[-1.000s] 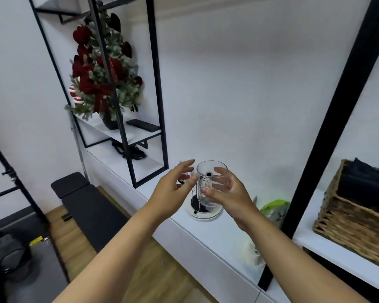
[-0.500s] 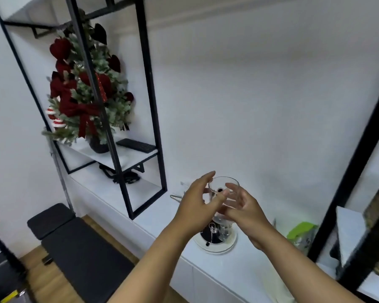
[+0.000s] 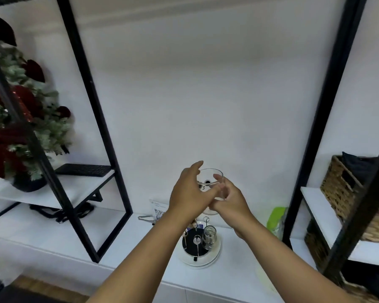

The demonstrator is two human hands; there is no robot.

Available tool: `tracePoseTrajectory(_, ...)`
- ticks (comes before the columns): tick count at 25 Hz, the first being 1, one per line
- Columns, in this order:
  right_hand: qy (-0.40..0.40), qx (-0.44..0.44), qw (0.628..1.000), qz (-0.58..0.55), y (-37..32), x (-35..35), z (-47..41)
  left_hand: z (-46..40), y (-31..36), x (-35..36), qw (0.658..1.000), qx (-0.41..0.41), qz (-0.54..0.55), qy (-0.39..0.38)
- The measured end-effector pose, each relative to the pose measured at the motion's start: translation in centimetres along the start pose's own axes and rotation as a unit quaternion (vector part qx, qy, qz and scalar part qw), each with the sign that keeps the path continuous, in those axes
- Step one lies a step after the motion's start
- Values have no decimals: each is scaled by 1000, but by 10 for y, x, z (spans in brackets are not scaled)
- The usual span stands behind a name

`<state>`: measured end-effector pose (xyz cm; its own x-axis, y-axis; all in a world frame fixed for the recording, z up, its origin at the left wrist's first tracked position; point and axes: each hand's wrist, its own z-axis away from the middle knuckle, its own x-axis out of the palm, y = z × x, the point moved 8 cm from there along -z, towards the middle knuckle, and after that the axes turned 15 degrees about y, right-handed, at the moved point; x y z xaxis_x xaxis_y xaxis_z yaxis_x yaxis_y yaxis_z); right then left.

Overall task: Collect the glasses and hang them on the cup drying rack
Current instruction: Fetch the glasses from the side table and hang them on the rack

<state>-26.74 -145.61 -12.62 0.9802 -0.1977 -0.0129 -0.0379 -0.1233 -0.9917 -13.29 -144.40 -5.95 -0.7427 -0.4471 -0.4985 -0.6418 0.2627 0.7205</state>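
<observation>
A clear glass [image 3: 213, 179] is held upright in the air between both hands, above the cup drying rack. My left hand [image 3: 189, 194] wraps its near side with fingers stretched past the rim. My right hand [image 3: 230, 201] grips its lower right side. The rack [image 3: 198, 248] is a round white tray with a black centre and thin metal pegs, standing on the white counter. One small glass [image 3: 209, 234] hangs upside down on a peg at the rack's right.
A black metal shelf frame [image 3: 96, 119] rises at the left with a red-and-green festive plant [image 3: 20, 119] and a black keyboard [image 3: 83, 170]. A green packet [image 3: 277, 217] and wicker basket [image 3: 341, 189] sit right. A QR card [image 3: 159, 209] stands behind the rack.
My view has swung right and closer to the counter. Both hands have come together on the glass, and the left hand now touches it.
</observation>
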Motion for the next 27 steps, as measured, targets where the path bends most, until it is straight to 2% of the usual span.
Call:
tracePoseTrajectory(8,-12,9,1000,-19,0,6,-48,-50,-10,19,999,-1,31,11)
tracePoseTrajectory(14,-20,120,983,-136,46,-1,-92,-83,-53,50,981,-135,134,38)
tracePoseTrajectory(19,-51,246,942,-224,95,2,-100,-78,-78,87,945,-228,233,29)
tracePoseTrajectory(22,-43,261,932,-247,115,2,-104,-72,-100,104,940,-238,246,-10)
tracePoseTrajectory(27,2,242,951,-194,147,0,-119,-66,-144,119,946,-206,207,-139)
